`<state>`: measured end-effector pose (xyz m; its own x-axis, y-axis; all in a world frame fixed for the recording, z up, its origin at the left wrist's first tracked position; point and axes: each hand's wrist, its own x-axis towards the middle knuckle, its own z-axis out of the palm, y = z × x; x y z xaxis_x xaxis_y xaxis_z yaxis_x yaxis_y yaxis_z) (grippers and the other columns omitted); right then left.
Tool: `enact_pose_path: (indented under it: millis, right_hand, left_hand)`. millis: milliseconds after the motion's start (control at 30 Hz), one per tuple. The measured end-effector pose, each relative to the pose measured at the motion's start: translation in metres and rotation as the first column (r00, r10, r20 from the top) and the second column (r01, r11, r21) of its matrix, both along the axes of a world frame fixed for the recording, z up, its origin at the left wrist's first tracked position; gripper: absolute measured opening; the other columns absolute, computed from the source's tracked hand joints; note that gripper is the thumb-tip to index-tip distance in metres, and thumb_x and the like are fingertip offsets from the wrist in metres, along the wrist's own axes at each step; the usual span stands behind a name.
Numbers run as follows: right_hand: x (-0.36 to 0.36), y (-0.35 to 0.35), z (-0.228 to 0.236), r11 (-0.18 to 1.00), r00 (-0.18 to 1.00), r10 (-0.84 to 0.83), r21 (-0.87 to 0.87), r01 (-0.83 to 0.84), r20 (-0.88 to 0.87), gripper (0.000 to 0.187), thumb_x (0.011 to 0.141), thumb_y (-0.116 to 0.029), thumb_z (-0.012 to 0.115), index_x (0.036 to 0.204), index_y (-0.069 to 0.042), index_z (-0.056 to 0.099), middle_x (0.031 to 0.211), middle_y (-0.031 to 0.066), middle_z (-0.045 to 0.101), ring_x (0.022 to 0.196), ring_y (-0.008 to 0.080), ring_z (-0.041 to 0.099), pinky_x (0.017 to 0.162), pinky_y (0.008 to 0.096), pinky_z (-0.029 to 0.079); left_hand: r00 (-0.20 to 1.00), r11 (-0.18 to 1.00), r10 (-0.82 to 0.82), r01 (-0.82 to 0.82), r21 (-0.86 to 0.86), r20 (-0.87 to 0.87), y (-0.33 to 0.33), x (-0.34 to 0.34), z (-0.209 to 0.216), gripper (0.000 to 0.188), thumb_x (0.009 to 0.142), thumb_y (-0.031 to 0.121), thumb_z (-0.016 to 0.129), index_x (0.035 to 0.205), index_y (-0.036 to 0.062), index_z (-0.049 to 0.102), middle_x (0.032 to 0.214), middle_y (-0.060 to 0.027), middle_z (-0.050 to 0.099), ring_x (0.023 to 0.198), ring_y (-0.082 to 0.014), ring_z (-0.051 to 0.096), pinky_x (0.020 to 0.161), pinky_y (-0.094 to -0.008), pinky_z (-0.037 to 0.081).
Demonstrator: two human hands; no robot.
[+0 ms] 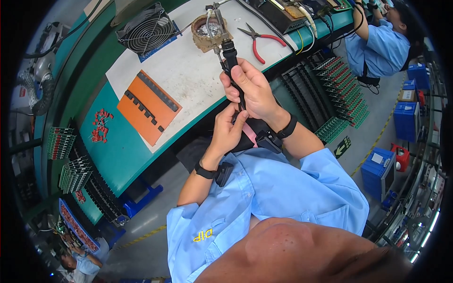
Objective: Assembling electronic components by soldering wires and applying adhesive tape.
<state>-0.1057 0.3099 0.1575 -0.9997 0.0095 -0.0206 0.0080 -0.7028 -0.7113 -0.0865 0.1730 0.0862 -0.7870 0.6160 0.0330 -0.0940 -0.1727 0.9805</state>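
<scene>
My right hand (252, 89) is wrapped round the black handle of a soldering iron (230, 51), tilted with its metal end away from me. Just below it, my left hand (228, 128) is closed, thumb against fingers, at the lower end of the handle where the cord (242, 104) comes out. The iron's metal end reaches a crusted brown pot (200, 43) with silvery bits inside. Red-handled cutting pliers (258, 39) lie to the right of the pot, jaws apart. What my left fingers pinch is partly hidden.
On the bench (113, 141) lie an orange board (141, 113) with black parts and a scatter of small red parts (100, 125). A black fan (147, 33) stands at the far left. Racks of green circuit boards (337, 92) flank the bench. Co-workers (377, 45) sit nearby.
</scene>
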Motion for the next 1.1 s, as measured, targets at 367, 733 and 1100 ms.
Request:
enact_pose_path:
  millis: [367,733,1100]
  right_hand:
    - [-0.002,-0.007,0.011,0.995,0.996,-0.017,0.092,0.026,-0.093,0.033,0.104,-0.029,0.052,0.123,-0.003,0.045,0.094,0.0062,0.055,0.07,0.0078,0.047,0.06,0.0213,0.042]
    - [-0.005,-0.006,0.007,0.996,0.999,0.014,0.087,-0.009,-0.049,0.032,0.104,-0.028,0.053,0.123,-0.003,0.047,0.095,0.0049,0.056,0.07,0.0068,0.048,0.061,0.0205,0.043]
    - [-0.006,-0.005,0.0,0.997,0.998,0.036,0.07,-0.032,-0.06,0.033,0.104,-0.027,0.053,0.127,-0.004,0.047,0.095,0.0048,0.057,0.072,0.0067,0.048,0.061,0.0201,0.043]
  left_hand:
    - [0.995,0.991,0.052,-0.062,0.118,0.089,0.001,-0.002,0.012,0.011,0.1,0.012,0.059,0.099,0.001,0.059,0.082,0.0024,0.058,0.073,-0.0049,0.05,0.068,-0.0205,0.042]
    - [0.996,0.996,0.034,-0.041,0.075,0.082,-0.001,-0.004,0.009,0.009,0.099,0.009,0.061,0.099,0.0,0.06,0.084,0.0028,0.058,0.074,-0.0046,0.049,0.068,-0.0205,0.041]
    - [0.993,0.998,0.029,-0.036,0.053,0.117,-0.004,-0.001,0.005,0.009,0.099,0.009,0.061,0.101,-0.0004,0.06,0.088,0.0015,0.059,0.08,-0.0054,0.051,0.074,-0.0212,0.043]
